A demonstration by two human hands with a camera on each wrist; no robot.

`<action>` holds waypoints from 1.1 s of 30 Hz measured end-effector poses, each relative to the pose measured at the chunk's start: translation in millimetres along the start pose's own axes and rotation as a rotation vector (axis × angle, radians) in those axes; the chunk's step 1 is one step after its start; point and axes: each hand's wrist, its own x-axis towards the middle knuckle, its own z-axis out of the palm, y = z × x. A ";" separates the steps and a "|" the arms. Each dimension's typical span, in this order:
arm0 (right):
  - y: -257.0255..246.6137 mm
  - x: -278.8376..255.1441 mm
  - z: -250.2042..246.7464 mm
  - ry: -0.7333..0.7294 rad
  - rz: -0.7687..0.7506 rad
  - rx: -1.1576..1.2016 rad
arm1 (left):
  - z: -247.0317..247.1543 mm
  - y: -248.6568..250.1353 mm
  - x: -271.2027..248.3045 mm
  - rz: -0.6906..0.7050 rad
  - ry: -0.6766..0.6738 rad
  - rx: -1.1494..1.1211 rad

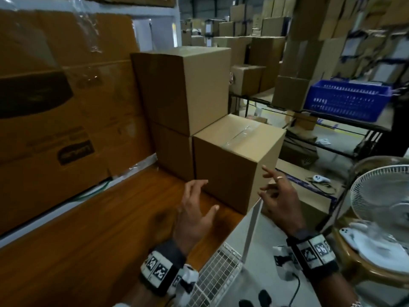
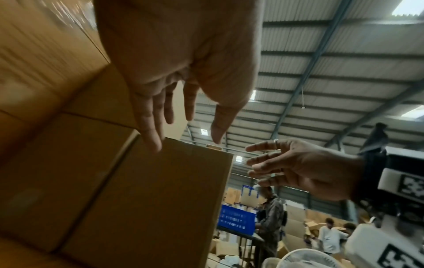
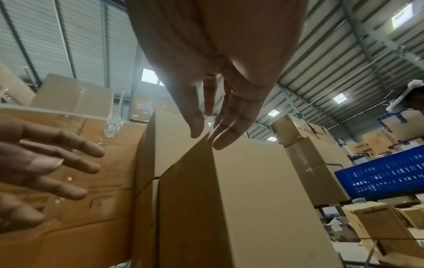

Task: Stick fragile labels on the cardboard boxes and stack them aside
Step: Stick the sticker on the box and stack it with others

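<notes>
A plain cardboard box [image 1: 225, 173] with clear tape along its top stands at the far end of the wooden table [image 1: 88, 251]. Behind it on the left two more boxes are stacked, the upper box [image 1: 183, 89] on the lower box [image 1: 174, 149]. No label shows on any face I can see. My left hand [image 1: 208, 193] hovers open by the front box's left face, fingers spread, empty. My right hand [image 1: 269, 182], with a ring, hovers open at the box's right corner. The wrist views show the left hand [image 2: 185, 137] and the right hand [image 3: 207, 139] straight-fingered, just off the box [image 2: 149, 199].
A large printed carton [image 1: 66, 107] walls off the table's left side. A thin white panel [image 1: 253, 227] stands on edge under my right hand, beside a white wire basket [image 1: 217, 278]. A fan [image 1: 380, 196] stands at the right, and a blue crate [image 1: 345, 100] sits on a rack beyond.
</notes>
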 end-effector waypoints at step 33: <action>90.5 90.3 -42.3 -0.168 -0.208 0.179 | 92.8 95.5 14.0 -0.199 0.452 0.337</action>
